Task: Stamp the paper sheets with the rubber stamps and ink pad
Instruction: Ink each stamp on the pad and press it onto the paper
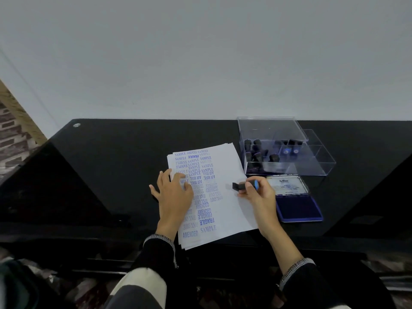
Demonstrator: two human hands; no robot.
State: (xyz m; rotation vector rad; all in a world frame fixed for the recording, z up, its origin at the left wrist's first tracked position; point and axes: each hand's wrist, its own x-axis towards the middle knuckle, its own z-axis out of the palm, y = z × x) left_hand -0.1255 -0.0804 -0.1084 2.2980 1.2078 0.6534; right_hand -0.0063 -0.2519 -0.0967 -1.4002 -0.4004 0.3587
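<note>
Head cam: left hand [172, 190] flat, fingers spread, pressing paper sheets [225, 210] on black table [111, 163]. Right hand [258, 189] grips rubber stamp [242, 186] sideways over sheets' right part; open ink pad [297, 207] just right.

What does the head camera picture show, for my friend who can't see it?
A person's right hand holds a rubber stamp above a paper stack covered in blue stamped words, while the left hand presses it flat. An open ink pad and clear stamp box sit right.
</note>
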